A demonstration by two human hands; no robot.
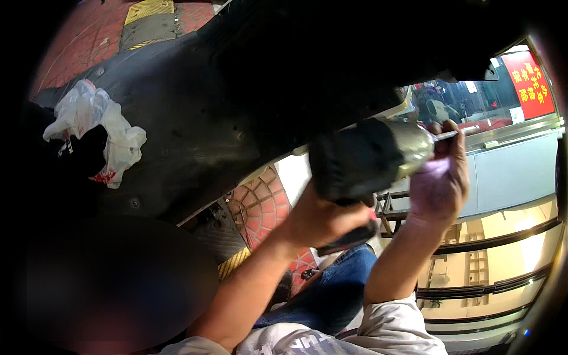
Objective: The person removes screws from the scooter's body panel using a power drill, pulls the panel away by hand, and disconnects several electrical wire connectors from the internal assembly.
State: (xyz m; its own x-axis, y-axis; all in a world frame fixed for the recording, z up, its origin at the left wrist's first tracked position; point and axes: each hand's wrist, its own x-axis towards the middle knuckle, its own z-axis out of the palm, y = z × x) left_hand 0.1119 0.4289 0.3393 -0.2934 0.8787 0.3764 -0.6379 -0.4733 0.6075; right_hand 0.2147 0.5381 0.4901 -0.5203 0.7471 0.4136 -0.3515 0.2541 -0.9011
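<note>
1. Power drill [361, 160], black with a metal chuck, sits raised just under the dark underside panel [195, 118].
2. Left hand [322, 222] wraps its handle; right hand [441, 177] pinches the bit [445, 135] at the chuck.
3. Seat the bit straight and keep the trigger finger off.
4. White plastic bag [103, 127] hangs left; the panel crowds overhead.

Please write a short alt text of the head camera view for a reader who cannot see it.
A person's left hand grips the handle of a black power drill, while the right hand holds its metal chuck and bit. Above is a large black panel with a white plastic bag on it; red brick paving shows below.
</note>
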